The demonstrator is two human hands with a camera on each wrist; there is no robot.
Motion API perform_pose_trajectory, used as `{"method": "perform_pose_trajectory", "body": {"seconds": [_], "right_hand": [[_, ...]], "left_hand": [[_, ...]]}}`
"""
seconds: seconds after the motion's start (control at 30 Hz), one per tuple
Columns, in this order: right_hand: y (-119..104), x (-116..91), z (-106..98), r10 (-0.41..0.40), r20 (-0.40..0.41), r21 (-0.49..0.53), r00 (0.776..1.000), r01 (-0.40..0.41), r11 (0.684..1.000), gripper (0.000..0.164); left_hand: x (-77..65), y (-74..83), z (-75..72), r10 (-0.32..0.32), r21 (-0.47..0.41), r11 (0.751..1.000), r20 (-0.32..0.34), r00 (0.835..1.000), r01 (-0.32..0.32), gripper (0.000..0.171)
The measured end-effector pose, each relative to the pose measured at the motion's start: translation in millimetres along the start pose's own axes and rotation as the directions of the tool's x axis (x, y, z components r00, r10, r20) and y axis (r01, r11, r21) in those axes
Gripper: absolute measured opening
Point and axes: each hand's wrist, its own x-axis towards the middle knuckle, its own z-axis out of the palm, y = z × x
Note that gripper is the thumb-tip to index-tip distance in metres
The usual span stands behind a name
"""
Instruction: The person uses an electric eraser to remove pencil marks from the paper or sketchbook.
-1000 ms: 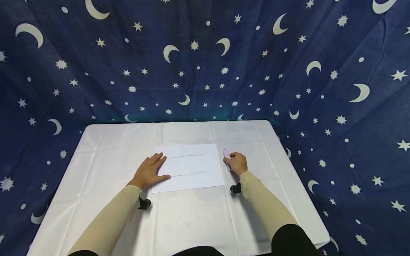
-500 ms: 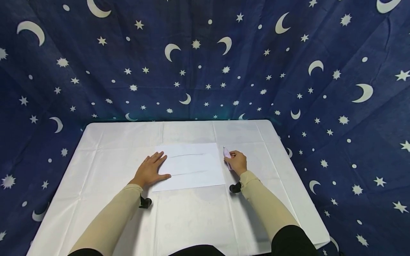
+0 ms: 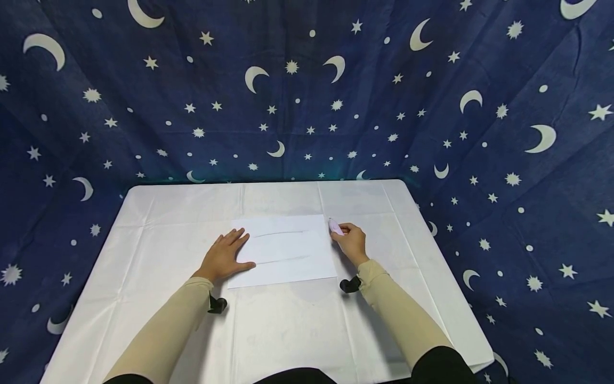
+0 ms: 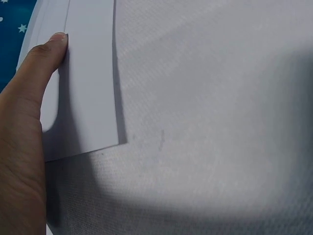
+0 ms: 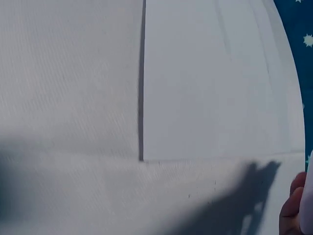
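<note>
A white sheet of paper (image 3: 297, 271) lies on the table, crossed by two thin grey lines. My left hand (image 3: 223, 258) rests on its left end with fingers spread; in the left wrist view the thumb (image 4: 46, 56) presses near one line. Off the sheet's right edge, my right hand (image 3: 352, 244) holds a lilac, pen-like tool (image 3: 335, 226) with a narrow pointed tip, angled toward the paper's upper right corner. Only part of the tool (image 5: 308, 205) and the fingertips (image 5: 291, 210) show at the right wrist view's border. The tool's exact kind I cannot tell.
A creased white cloth covers the table (image 3: 288, 330), which has rounded far corners. Behind and beside it hangs a dark blue curtain (image 3: 297, 144) printed with moons and stars. Black wrist camera mounts (image 3: 217, 305) stick out from the sleeves.
My right hand has shifted slightly left with the lilac tool, which now tilts more and sits closer to the paper's upper right corner. The left hand and the paper have stayed put.
</note>
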Motion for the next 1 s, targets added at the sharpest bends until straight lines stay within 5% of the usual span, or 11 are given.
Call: {"method": "perform_pose_trajectory", "body": {"seconds": [0.53, 0.83, 1.0], "right_hand": [[-13, -14, 9, -0.046, 0.034, 0.131, 0.998, 0.041, 0.991, 0.036], [-10, -11, 19, 0.06, 0.124, 0.262, 0.99, -0.091, 0.961, 0.021], [-12, -8, 18, 0.06, 0.167, 0.245, 0.984, -0.1, 0.964, 0.019]], "left_hand": [[-3.4, 1.4, -1.4, -0.017, -0.027, 0.999, 0.017, 1.0, 0.017, 0.098], [-1.7, 3.0, -2.3, -0.026, -0.01, 1.0, 0.053, 0.998, 0.027, 0.098], [0.7, 3.4, -6.6, -0.02, -0.019, 1.0, 0.038, 0.999, 0.02, 0.098]]}}
